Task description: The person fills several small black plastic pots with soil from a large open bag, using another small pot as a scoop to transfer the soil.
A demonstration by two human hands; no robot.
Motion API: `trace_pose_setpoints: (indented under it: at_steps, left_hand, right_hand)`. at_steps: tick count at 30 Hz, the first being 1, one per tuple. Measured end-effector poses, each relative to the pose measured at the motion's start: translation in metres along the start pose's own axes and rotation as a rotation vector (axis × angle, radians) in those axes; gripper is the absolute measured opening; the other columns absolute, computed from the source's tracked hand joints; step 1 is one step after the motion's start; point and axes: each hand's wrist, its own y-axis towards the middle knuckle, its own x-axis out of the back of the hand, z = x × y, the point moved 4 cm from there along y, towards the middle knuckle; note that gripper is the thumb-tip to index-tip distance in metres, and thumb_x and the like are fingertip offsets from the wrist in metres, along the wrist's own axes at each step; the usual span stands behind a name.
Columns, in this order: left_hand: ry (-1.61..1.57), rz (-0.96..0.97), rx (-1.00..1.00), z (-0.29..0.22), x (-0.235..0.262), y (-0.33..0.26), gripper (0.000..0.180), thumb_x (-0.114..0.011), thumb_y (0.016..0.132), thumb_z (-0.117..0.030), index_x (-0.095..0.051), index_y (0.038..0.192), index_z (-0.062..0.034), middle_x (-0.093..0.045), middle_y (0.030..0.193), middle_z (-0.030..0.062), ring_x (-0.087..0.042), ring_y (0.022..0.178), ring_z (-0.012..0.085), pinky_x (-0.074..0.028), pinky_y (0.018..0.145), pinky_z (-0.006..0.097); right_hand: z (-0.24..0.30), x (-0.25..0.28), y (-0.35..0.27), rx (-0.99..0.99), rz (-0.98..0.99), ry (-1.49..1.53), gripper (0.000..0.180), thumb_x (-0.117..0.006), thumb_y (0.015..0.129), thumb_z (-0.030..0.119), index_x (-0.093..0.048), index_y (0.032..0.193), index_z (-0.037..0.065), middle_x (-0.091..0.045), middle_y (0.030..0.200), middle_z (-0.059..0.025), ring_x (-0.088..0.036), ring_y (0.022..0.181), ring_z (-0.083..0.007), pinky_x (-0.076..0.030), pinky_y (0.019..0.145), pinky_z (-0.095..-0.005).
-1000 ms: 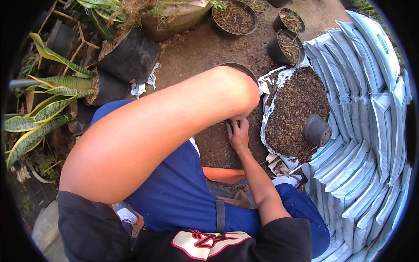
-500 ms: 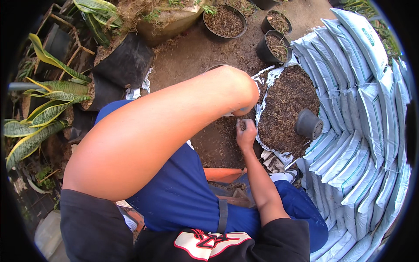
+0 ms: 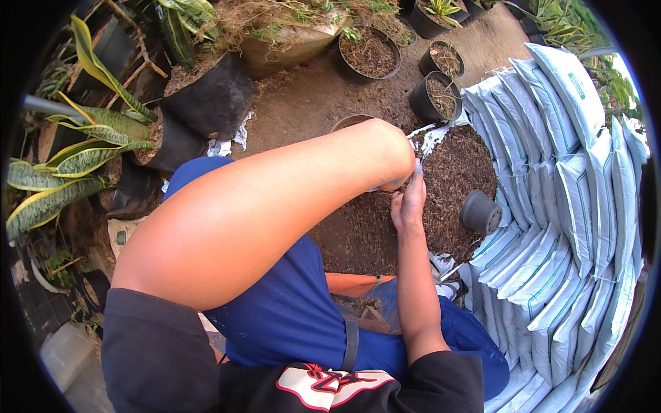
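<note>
My left arm reaches across the view, and the bent wrist hides most of my left hand (image 3: pixel 394 180); its fingers do not show. My right hand (image 3: pixel 411 196) is up against it, fingers stretched out and slightly cupped, thumb apart. Nothing held shows in it. Both hands are at the left edge of an opened white sack (image 3: pixel 430 141) filled with dark, crumbly potting soil (image 3: pixel 451 168). A small black plant pot (image 3: pixel 480 212) lies tipped on that soil. Behind my left forearm, the rim of a round container (image 3: pixel 351 121) peeks out.
Stacked pale sacks (image 3: pixel 578 199) form a wall on the right. Black pots of soil (image 3: pixel 370 55) stand at the far side. Left of me are snake plants (image 3: pixel 103 151) in black grow bags (image 3: pixel 213 96). An orange object (image 3: pixel 351 283) lies between my legs.
My right hand has risen from below the left hand to meet it, its fingers going from curled to stretched out. The view has shifted slightly.
</note>
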Motion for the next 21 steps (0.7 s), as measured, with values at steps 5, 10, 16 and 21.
trace_pose_setpoints:
  at_steps: [5, 10, 16, 21]
  left_hand:
    - [-0.031, -0.002, 0.042, 0.002, 0.002, -0.004, 0.032, -0.069, 0.075, -0.002, -0.078, 0.106, -0.0027, -0.076, 0.108, 0.0181, -0.074, 0.102, 0.0318, -0.059, 0.081, 0.045]
    - [0.042, 0.055, 0.051, 0.0, -0.001, 0.008, 0.03, -0.072, 0.071, -0.001, -0.08, 0.1, -0.0034, -0.076, 0.104, 0.0177, -0.075, 0.097, 0.0309, -0.059, 0.077, 0.046]
    - [-0.007, 0.051, 0.036, -0.003, 0.004, 0.003, 0.033, -0.075, 0.067, 0.0, -0.08, 0.099, -0.0022, -0.076, 0.102, 0.018, -0.075, 0.095, 0.0317, -0.059, 0.076, 0.046]
    - [0.019, 0.05, 0.035, -0.009, 0.013, -0.009, 0.034, -0.073, 0.064, 0.002, -0.079, 0.098, -0.0005, -0.076, 0.101, 0.0191, -0.076, 0.094, 0.0339, -0.06, 0.075, 0.046]
  right_hand:
    - [0.013, -0.018, -0.012, -0.057, 0.235, -0.01, 0.054, -0.051, 0.108, 0.038, -0.046, 0.149, 0.003, -0.056, 0.144, -0.0104, -0.055, 0.131, -0.0217, -0.044, 0.109, -0.0356]
    - [0.017, -0.017, -0.018, 0.293, 0.411, -0.782, 0.04, -0.054, 0.106, 0.019, -0.056, 0.142, 0.0, -0.065, 0.135, -0.0131, -0.062, 0.125, -0.0236, -0.046, 0.106, -0.0361]
    - [0.014, -0.006, -0.042, 0.851, 0.054, -1.188, 0.032, -0.064, 0.091, 0.0, -0.059, 0.123, -0.003, -0.062, 0.113, -0.0204, -0.057, 0.114, -0.0389, -0.044, 0.1, -0.0463]
    - [-0.059, 0.07, -0.069, 0.855, 0.209, -1.326, 0.075, -0.079, 0.084, 0.016, -0.038, 0.143, -0.006, -0.041, 0.142, -0.0295, -0.042, 0.133, -0.0473, -0.033, 0.115, -0.0527]
